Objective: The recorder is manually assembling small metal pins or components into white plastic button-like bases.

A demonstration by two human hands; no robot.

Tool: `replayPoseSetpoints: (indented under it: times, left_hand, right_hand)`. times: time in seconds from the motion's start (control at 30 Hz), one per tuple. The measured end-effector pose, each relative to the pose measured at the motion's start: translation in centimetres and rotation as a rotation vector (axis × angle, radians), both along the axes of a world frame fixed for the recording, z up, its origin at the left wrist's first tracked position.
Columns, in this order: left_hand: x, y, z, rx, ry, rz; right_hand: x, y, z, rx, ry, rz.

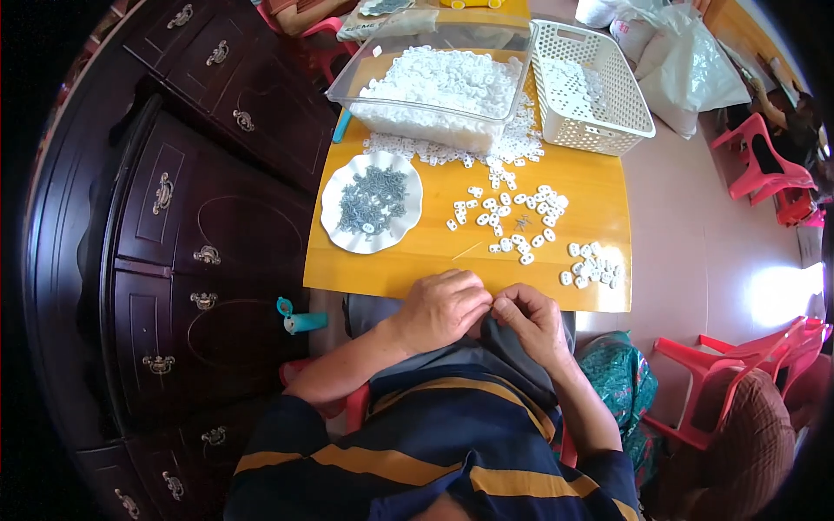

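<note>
Just over the near edge of the yellow-brown table (pixel 391 272), my two hands meet above my lap. My left hand (pixel 443 306) is closed, its fingers curled and pressed together. Thumb against fingers, my right hand (pixel 532 323) pinches at the left fingertips. Whatever they hold is too small or hidden to make out. Beyond them lie loose white two-holed plastic pieces (pixel 506 245), with a few grey screw-like bits (pixel 522 223) among them. A tighter cluster of white pieces (pixel 595 266) lies at the right. A thin pale stick (pixel 467 251) rests nearer my left hand.
A scalloped white plate (pixel 332 208) holds many small grey metal pieces (pixel 373 198). Behind stand a clear bin (pixel 417 113) heaped with white pieces and a white perforated basket (pixel 599 137). Dark drawers (pixel 208 208) line the left; red plastic chairs (pixel 764 161) stand at right.
</note>
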State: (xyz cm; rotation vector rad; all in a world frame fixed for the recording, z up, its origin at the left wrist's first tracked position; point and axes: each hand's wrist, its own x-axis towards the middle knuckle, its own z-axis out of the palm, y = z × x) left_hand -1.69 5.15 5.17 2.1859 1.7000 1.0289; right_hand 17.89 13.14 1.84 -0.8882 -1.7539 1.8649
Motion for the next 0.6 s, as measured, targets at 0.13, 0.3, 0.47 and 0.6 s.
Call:
replayPoseSetpoints:
  times: [0.13,0.3,0.47,0.6]
  left_hand:
    - [0.8,-1.5,0.4,0.046,-0.002,0.013]
    - [1.4,-3.9,0.5,0.089,-0.018,0.07]
    - [1.4,-5.9,0.3,0.147,-0.036,0.093]
    - [1.4,-6.8,-0.2,0.118,-0.187,0.087]
  right_hand:
    - [0.0,-1.1,0.3,0.054,-0.019,-0.026]
    - [0.0,-2.8,0.2,0.094,0.056,-0.009]
    - [0.0,-4.0,0.3,-0.06,0.118,0.084]
    - [0.1,-4.8,0.5,-0.158,0.136,0.119]
